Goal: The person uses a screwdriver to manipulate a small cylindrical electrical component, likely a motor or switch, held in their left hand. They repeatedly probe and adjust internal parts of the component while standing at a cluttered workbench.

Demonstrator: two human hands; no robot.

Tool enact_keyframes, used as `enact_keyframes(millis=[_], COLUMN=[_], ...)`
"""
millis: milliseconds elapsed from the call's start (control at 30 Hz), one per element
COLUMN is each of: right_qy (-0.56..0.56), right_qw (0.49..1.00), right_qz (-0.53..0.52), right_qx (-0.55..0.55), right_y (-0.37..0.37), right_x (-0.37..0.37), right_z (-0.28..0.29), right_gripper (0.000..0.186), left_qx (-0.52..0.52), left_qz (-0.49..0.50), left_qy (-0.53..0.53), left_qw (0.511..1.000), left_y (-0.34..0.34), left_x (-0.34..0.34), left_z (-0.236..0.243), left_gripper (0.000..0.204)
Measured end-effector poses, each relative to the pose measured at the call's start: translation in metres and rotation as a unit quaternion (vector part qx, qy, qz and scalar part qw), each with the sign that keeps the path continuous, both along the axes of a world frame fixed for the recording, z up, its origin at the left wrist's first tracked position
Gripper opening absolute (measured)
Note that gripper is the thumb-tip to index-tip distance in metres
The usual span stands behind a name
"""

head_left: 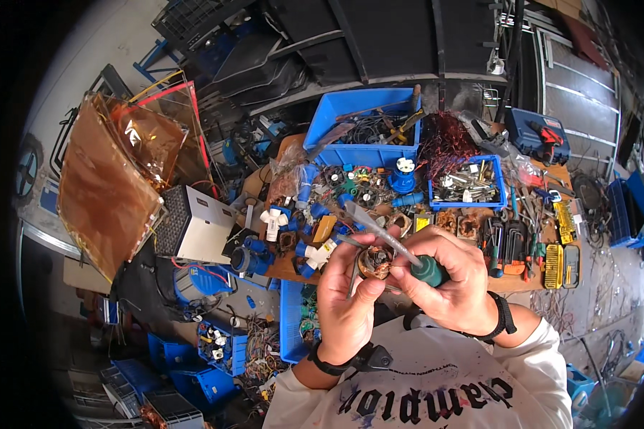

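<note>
My left hand is closed around a small round motor part with copper windings, gripped between thumb and fingers. Its coils look dark and ragged at the open end. In my right hand is a green-handled tool with a long, flat grey blade. The blade slants up and left across the top of the motor part, and its tip points away from me over the bench. Whether the blade touches the windings I cannot tell. My right fingertips are close beside the motor part.
Beyond my hands, the wooden bench bears a blue bin of cables and tools. A blue tray holds metal parts. Hex keys and screwdrivers lie at right. White plastic fittings lie left, near a white metal box.
</note>
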State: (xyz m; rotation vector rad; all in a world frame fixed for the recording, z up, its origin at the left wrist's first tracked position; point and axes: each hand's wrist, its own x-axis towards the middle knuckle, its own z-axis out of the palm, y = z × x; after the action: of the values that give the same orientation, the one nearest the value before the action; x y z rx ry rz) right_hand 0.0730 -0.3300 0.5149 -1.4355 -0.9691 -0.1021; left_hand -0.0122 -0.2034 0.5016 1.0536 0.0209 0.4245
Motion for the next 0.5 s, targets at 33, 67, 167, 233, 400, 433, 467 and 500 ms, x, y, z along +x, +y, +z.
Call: enact_keyframes(millis=[33, 67, 167, 233, 400, 433, 467, 500], right_qy=[0.005, 0.01, 0.028, 0.044, 0.066, 0.073, 0.08, 0.088], right_qw=[1.0, 1.0, 0.999, 0.998, 0.997, 0.996, 0.996, 0.995], right_qz=[0.002, 0.009, 0.026, 0.034, 0.046, 0.048, 0.049, 0.05], right_qx=[0.001, -0.002, -0.011, -0.019, -0.003, -0.003, -0.007, -0.012], right_y=[0.0001, -0.0004, -0.0019, -0.0024, -0.0012, -0.0014, -0.0017, -0.0021], right_x=[0.0, 0.0004, 0.0014, 0.0011, 0.0008, 0.0004, -0.0003, -0.0012], right_z=[-0.0003, -0.0002, 0.0, 0.0001, -0.0028, -0.0034, -0.0033, -0.003], right_gripper=[0.016, 0.016, 0.016, 0.016, 0.016, 0.016, 0.016, 0.015], left_qx=[-0.018, -0.036, -0.08, -0.098, -0.124, -0.124, -0.125, -0.125], left_qz=[-0.005, -0.011, -0.034, -0.046, -0.061, -0.067, -0.072, -0.077], left_qy=[0.0, 0.0, 0.009, 0.011, 0.008, 0.006, 0.003, 0.0], left_qw=[1.0, 0.999, 0.996, 0.994, 0.99, 0.99, 0.99, 0.989], left_y=[-0.0007, -0.0016, -0.0017, -0.0008, -0.0016, -0.0018, -0.0019, -0.0017], left_x=[0.0, 0.0, -0.0014, -0.0014, -0.0019, -0.0021, -0.0021, -0.0022], left_z=[-0.0003, -0.0006, -0.0021, -0.0044, -0.006, -0.0047, -0.0029, -0.0019], left_gripper=[0.055, 0.055, 0.054, 0.053, 0.05, 0.05, 0.05, 0.05])
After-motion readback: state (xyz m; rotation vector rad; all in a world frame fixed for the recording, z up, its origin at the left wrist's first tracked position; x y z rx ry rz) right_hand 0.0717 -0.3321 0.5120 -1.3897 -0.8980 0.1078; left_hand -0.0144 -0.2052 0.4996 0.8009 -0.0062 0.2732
